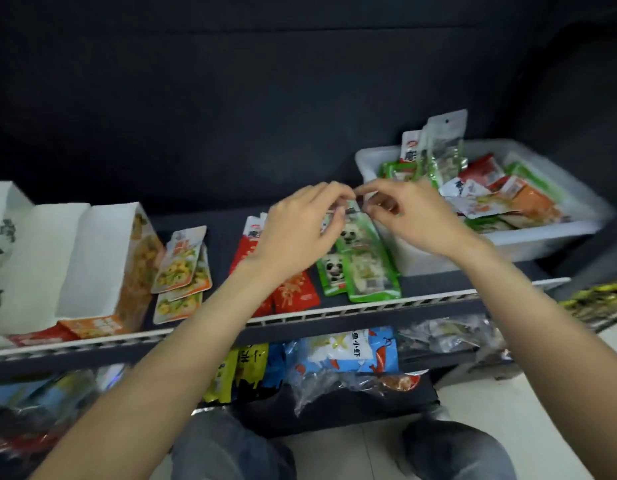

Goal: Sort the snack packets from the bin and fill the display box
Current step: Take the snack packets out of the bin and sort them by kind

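A dark shelf (421,289) with a white, striped front rail is seen against a dark wall (231,81). At its left end a white cardboard display box (75,258) with stepped compartments is set, orange print showing on its right side. Just beside the box, a small stack of orange-and-yellow snack packets (180,271) is laid flat. A pile of red packets (289,292) is laid near the middle, partly hidden by the left forearm. To the right of these, green panda-printed packets (359,265) are stacked, touching the white plastic bin (542,233) that is placed at the shelf's right end. The bin is filled with mixed red, green, orange and white packets, a few standing upright at its back left corner.

Above the green stack, the top edge of one green packet is pinched between the curled fingers of the left hand (300,230) and of the right hand (414,220), the fingertips almost meeting.

On a lower shelf (334,410), blue, yellow and clear bagged snacks are seen. A pale tiled floor (490,393) and the person's knees in grey trousers are visible below.
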`<state>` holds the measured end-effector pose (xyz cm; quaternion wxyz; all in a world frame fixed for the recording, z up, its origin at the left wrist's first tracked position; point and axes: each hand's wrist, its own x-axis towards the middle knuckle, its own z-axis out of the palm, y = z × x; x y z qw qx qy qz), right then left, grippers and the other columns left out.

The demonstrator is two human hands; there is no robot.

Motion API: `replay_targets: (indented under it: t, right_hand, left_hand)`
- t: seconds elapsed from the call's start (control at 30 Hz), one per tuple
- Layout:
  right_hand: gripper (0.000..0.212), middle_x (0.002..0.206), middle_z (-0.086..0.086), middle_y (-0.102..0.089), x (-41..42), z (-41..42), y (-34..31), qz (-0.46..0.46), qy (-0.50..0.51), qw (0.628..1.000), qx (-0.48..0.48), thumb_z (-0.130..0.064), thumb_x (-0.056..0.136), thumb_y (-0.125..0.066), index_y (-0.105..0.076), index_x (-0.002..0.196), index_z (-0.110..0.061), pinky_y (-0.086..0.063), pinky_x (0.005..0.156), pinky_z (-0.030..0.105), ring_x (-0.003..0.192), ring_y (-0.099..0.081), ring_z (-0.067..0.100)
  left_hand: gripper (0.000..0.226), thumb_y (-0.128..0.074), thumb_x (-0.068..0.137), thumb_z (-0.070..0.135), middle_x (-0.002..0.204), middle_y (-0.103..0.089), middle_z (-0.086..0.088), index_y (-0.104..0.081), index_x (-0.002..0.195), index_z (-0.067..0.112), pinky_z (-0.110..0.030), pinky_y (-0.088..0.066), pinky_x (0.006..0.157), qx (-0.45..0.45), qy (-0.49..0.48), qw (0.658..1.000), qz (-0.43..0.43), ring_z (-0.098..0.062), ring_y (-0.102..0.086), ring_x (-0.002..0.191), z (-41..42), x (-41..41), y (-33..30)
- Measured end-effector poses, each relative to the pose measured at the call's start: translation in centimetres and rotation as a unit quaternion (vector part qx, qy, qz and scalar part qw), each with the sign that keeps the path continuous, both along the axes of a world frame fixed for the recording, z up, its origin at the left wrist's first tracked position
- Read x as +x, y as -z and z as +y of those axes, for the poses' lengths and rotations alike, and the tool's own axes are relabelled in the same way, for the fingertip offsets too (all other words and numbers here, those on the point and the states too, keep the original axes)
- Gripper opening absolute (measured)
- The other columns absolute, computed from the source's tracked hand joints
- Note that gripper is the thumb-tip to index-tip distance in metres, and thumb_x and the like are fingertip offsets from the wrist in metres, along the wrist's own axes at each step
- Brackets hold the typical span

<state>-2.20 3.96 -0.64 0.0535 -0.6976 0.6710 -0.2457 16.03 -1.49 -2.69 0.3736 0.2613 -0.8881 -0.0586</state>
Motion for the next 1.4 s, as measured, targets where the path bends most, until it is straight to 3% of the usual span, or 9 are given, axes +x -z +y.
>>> replay_targets:
  t: [0.13, 0.33, 0.43, 0.7, 0.83, 0.93, 1.03, 1.27, 1.4]
  right_hand:
    - [0.042, 0.106, 0.003, -0.07, -10.0, 1.6, 0.4, -0.017, 0.126, 0.991, 0.052, -0.009, 0.087, -0.064, -0.057, 0.127, -0.018, -0.045, 0.081, 0.024, 0.095, -0.064, 0.017]
    - [0.046, 0.129, 0.004, -0.061, -16.9, 1.5, 3.3, 0.062, 0.156, 0.973, 0.16, -0.01, 0.086, -0.065, -0.055, 0.13, -0.02, -0.044, 0.1, 0.037, 0.117, -0.056, 0.023]
    - [0.042, 0.124, 0.002, -0.063, -17.2, 0.8, 3.8, 0.037, 0.151, 0.979, 0.131, -0.005, 0.088, -0.06, -0.058, 0.127, -0.021, -0.046, 0.099, 0.036, 0.114, -0.058, 0.02]
    - [0.045, 0.126, 0.001, -0.062, -17.1, 0.6, 4.5, 0.02, 0.163, 0.982, 0.097, -0.008, 0.088, -0.059, -0.054, 0.13, -0.023, -0.047, 0.098, 0.039, 0.116, -0.056, 0.021]
    - [0.057, 0.121, 0.001, -0.06, -14.0, 0.7, 3.4, -0.155, 0.151, 0.976, 0.009, -0.008, 0.086, -0.065, -0.044, 0.137, -0.018, -0.046, 0.096, 0.034, 0.112, -0.055, 0.016]
    - [0.048, 0.112, 0.0, -0.064, -10.2, 1.2, 2.5, -0.24, 0.131, 0.959, -0.075, -0.017, 0.085, -0.068, -0.049, 0.129, -0.016, -0.049, 0.093, 0.035, 0.103, -0.061, 0.014]
    - [0.041, 0.106, 0.0, -0.069, -6.4, 2.4, 2.4, -0.288, 0.134, 0.939, -0.13, -0.019, 0.086, -0.067, -0.052, 0.124, -0.017, -0.054, 0.084, 0.039, 0.095, -0.066, 0.014]
    - [0.038, 0.102, -0.005, -0.065, 2.5, 2.4, 3.2, -0.41, 0.126, 0.894, -0.13, -0.017, 0.083, -0.072, -0.051, 0.115, -0.019, -0.054, 0.077, 0.03, 0.089, -0.065, 0.01]
    - [0.035, 0.108, 0.003, -0.067, 6.5, 0.0, 5.4, -0.391, 0.091, 0.916, 0.008, -0.018, 0.089, -0.064, -0.055, 0.122, -0.015, -0.055, 0.084, 0.04, 0.093, -0.066, 0.017]
  left_hand:
    - [0.022, -0.058, 0.089, 0.018, 0.106, -0.065, 0.01, -0.062, 0.111, 0.021, -0.03, -0.048, 0.084, 0.162, 0.108, 0.979, -0.055, -0.006, -0.061, 0.096, -2.1, -9.2, 0.7]
    - [0.053, -0.064, 0.086, 0.035, 0.132, -0.053, -0.002, -0.047, 0.135, 0.022, -0.034, -0.046, 0.092, 0.142, 0.104, 0.894, -0.412, -0.022, -0.053, 0.114, -4.6, -19.4, 1.3]
    - [0.052, -0.057, 0.089, 0.027, 0.134, -0.052, -0.002, -0.043, 0.14, 0.026, -0.028, -0.046, 0.079, 0.106, 0.073, 0.871, -0.475, -0.022, -0.053, 0.112, -4.9, -21.5, 2.1]
    - [0.02, -0.056, 0.094, 0.029, 0.097, -0.07, 0.002, -0.071, 0.105, 0.021, -0.033, -0.05, 0.073, 0.019, 0.025, 0.959, -0.282, -0.02, -0.065, 0.088, -5.2, -19.6, 1.7]
    - [0.016, -0.048, 0.096, 0.027, 0.089, -0.07, 0.002, -0.06, 0.104, 0.02, -0.037, -0.051, 0.068, 0.073, -0.035, 0.996, -0.048, -0.022, -0.066, 0.08, -4.8, -16.6, 0.5]
    - [0.006, -0.054, 0.093, 0.023, 0.091, -0.07, 0.002, -0.059, 0.095, 0.021, -0.043, -0.054, 0.078, 0.253, 0.022, 0.959, 0.124, -0.017, -0.067, 0.085, -3.0, -14.5, -1.0]
    - [0.006, -0.054, 0.094, 0.014, 0.093, -0.071, -0.004, -0.058, 0.091, 0.017, -0.038, -0.057, 0.08, 0.365, 0.052, 0.905, 0.212, -0.019, -0.068, 0.089, -0.7, -11.9, -2.4]
    - [0.035, -0.062, 0.09, 0.012, 0.105, -0.068, -0.005, -0.052, 0.123, 0.015, -0.024, -0.056, 0.078, 0.557, 0.019, 0.823, 0.108, -0.013, -0.067, 0.089, 2.1, -2.3, -0.3]
    - [0.034, -0.06, 0.09, 0.005, 0.086, -0.063, 0.0, -0.051, 0.122, 0.009, -0.016, -0.053, 0.056, 0.545, -0.049, 0.826, 0.134, -0.009, -0.062, 0.073, 2.3, 2.7, 2.1]
